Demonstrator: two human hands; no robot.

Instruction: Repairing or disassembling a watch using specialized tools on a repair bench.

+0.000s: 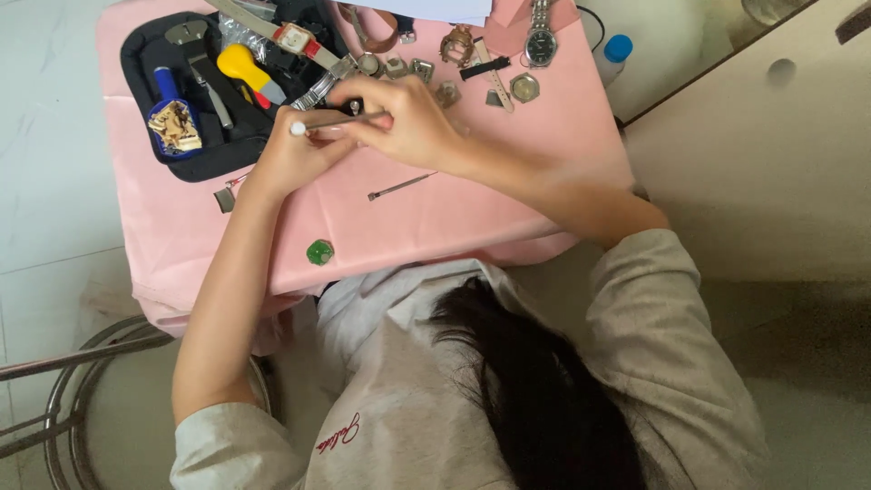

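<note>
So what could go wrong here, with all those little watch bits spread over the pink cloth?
1. The green round part lies close to the cloth's near edge, so a nudge from the left forearm could knock it off.
2. The loose metal pin tool lies just under the right hand and could be swept aside.
3. The small watch cases beyond both hands could scatter if the cloth is tugged.

Black fabric tool tray (145,54) on pink-covered tabletop (472,209), at image left. Slim metal pin tool (400,186) near centre. Round green disc (319,252) at near edge. Steel-band wristwatch (541,41) far right.
</note>
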